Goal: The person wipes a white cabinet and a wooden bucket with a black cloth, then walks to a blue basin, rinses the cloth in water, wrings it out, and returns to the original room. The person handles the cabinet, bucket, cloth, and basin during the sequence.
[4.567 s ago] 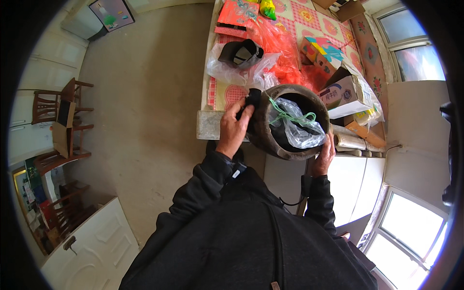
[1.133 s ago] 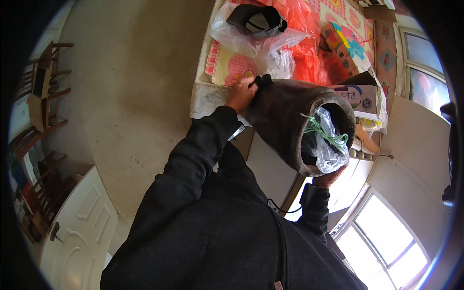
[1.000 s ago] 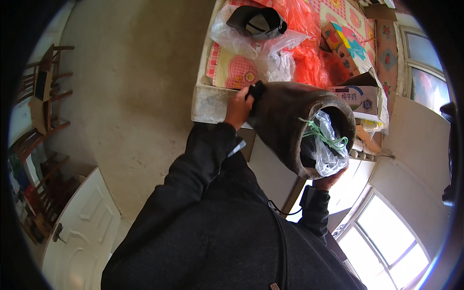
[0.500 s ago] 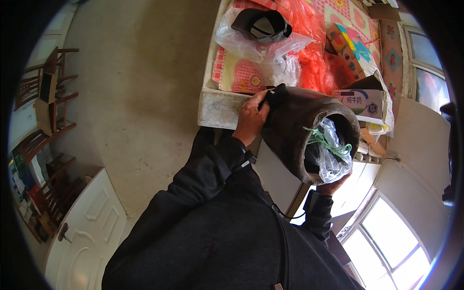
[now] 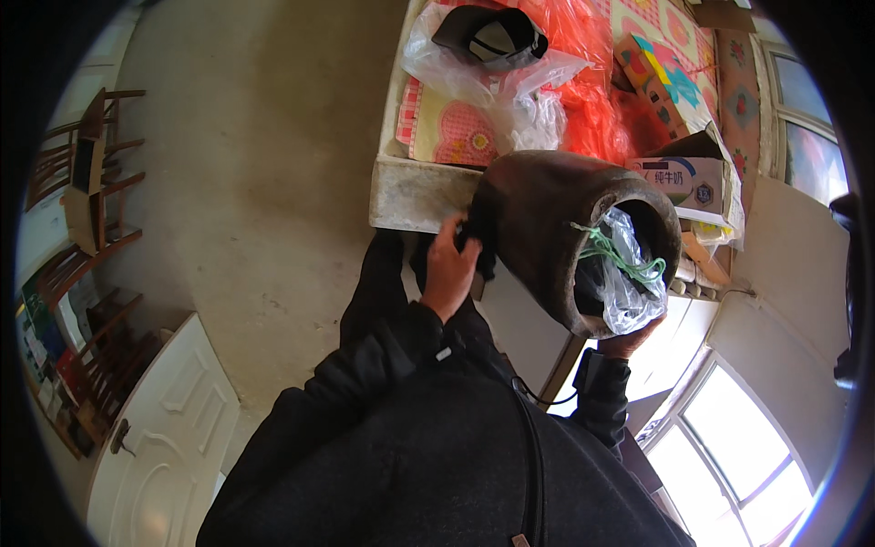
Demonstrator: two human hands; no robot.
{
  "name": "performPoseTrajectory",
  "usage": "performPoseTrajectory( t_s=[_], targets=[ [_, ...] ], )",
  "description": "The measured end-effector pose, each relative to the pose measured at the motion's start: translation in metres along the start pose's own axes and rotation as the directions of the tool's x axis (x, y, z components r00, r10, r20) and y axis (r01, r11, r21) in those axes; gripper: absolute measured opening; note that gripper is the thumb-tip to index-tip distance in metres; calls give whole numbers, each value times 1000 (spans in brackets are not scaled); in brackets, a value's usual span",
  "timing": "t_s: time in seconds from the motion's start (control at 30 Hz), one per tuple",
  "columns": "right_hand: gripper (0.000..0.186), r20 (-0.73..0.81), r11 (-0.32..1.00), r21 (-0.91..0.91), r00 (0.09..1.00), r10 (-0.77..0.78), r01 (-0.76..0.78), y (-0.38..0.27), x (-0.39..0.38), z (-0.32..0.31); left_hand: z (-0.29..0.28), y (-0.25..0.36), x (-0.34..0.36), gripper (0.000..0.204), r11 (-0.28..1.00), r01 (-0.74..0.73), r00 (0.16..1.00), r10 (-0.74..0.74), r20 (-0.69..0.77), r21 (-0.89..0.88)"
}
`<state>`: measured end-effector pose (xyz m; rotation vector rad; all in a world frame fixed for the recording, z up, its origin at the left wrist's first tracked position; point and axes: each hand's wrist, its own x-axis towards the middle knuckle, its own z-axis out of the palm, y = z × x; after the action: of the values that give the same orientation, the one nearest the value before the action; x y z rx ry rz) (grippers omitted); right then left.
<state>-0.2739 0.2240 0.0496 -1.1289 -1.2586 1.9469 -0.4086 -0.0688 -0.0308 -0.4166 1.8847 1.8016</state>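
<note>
A dark brown earthenware jar (image 5: pixel 556 228) lies tilted, its mouth facing me. Inside the mouth sits a clear plastic bag (image 5: pixel 627 305) with green string (image 5: pixel 629 264) around it. My right hand (image 5: pixel 631 343) supports the rim from beneath; its fingers are mostly hidden behind the jar. Beside the jar's base, my left hand (image 5: pixel 449 273) has its fingers closed around a bunched black cloth (image 5: pixel 481 239). That cloth lies close against the jar's side, and I cannot tell whether they touch.
Past the jar, a raised platform (image 5: pixel 424 196) with a patterned cover bears a black-and-grey cap (image 5: pixel 497 38), red plastic bags (image 5: pixel 588 114) and an open carton (image 5: pixel 684 182). Wooden chairs (image 5: pixel 114 182) and a white door (image 5: pixel 159 438) stand at left; a bright window (image 5: pixel 738 438) is lower right.
My left hand has moved down and toward me, carrying the black cloth from the jar's upper left side to below its base. My right hand stays at the rim.
</note>
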Motion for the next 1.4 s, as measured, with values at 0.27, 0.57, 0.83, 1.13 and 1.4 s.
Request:
performPoseTrajectory(
  t_s=[0.27,0.57,0.83,1.13,1.4],
  targets=[
    [61,-51,997,-71,998,-29,25,1,-1,8,31,-18,7,33,993,-110,986,113,-126,33],
    [65,-18,990,-129,998,-66,63,0,3,12,30,-19,-27,25,949,185,980,-197,-20,-255],
    [63,13,980,-138,989,-144,145,1,0,23,22,49,-1,37,905,-423,899,425,-103,41],
    [60,-107,983,-162,988,-108,90,-3,-1,29,15,1,-51,30,964,142,984,-113,137,-224],
    [56,-27,980,-130,988,-154,149,-1,-4,39,-11,68,-29,30,977,-214,974,214,71,-13]
  ],
)
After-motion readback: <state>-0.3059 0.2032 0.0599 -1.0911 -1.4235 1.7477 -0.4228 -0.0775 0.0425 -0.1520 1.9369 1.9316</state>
